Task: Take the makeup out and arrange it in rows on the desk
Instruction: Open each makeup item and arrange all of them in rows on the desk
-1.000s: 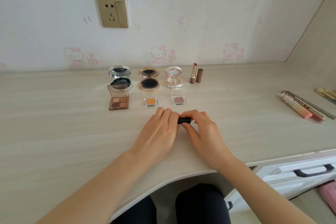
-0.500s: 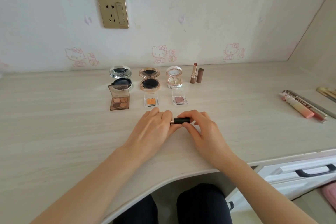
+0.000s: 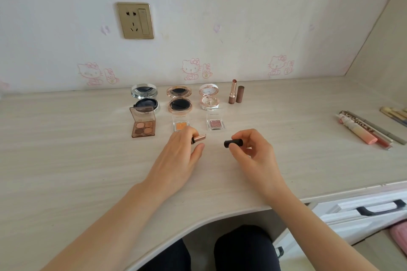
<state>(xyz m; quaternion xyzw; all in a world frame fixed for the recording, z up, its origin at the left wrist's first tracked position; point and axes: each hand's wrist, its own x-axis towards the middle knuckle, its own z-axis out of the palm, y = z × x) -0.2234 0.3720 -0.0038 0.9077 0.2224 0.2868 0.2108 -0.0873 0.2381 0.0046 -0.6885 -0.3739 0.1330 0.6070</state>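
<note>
Over the counter (image 3: 66, 160), we are gripping a lipstick (image 3: 200, 137) in our left hand (image 3: 176, 156), pinching a black cap (image 3: 233, 143) in our right hand (image 3: 255, 157), holding the two apart

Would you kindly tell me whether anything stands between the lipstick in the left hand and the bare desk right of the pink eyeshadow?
Nothing visible does. From the lipstick in the left hand, only bare desk leads there; the pink eyeshadow lies beyond that path, the cap in the right hand nearer.
</note>
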